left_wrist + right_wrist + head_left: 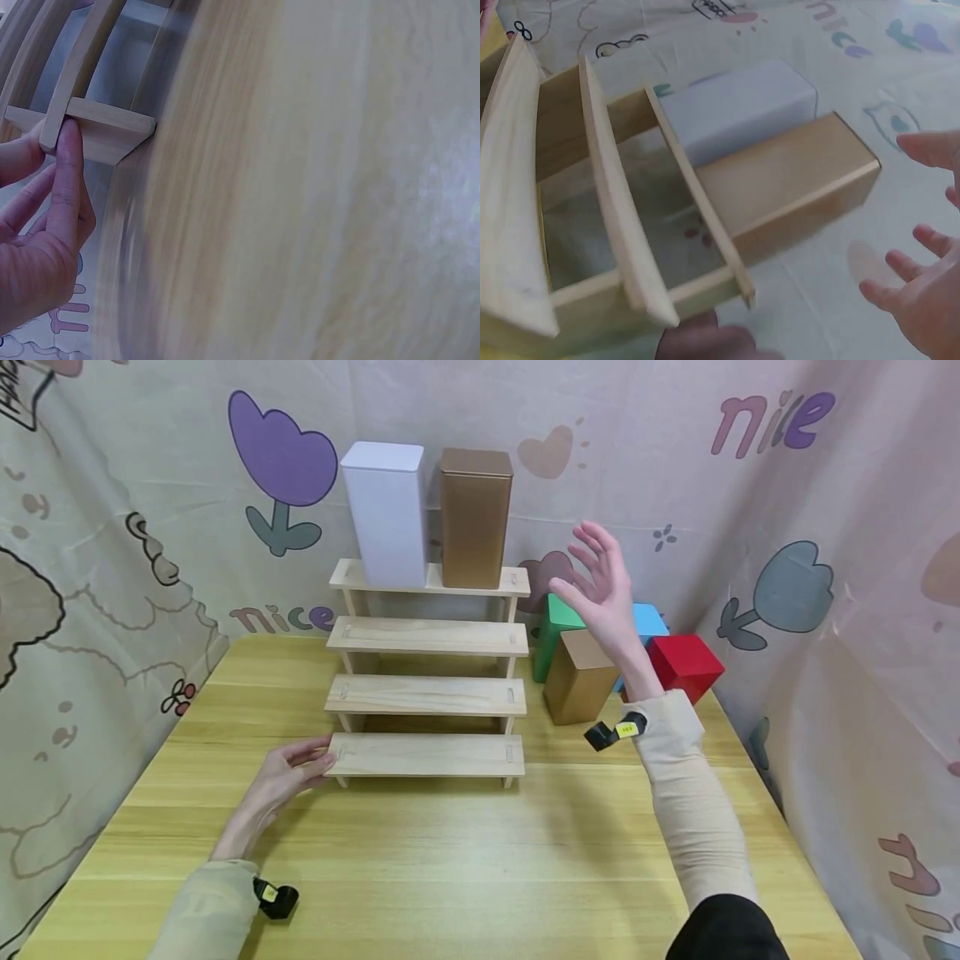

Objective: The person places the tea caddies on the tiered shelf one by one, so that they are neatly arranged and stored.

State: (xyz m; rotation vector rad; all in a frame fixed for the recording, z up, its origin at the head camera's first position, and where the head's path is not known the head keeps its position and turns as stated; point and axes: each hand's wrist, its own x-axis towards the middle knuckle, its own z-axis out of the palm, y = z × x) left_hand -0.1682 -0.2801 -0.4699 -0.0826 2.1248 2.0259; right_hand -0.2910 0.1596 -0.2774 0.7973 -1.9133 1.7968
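A light wooden stand with several steps [427, 755] rises in the middle of the table. My left hand [279, 782] pinches the left end of its lowest board between thumb and fingers, as the left wrist view also shows. On the top step a tall white box [388, 518] and a tall brown box [476, 518] stand upright side by side with a narrow gap. My right hand [604, 600] is raised to the right of the brown box, fingers spread and loosely bent, holding nothing. In the right wrist view, the brown box [795, 180] lies across from its fingers [900, 267].
Right of the stand, below my right forearm, are a green box [553, 631], a gold-brown box [579, 681], a blue box [649, 620] and a red box [686, 665]. A printed cloth [622, 460] hangs behind and along both sides of the wooden table [450, 868].
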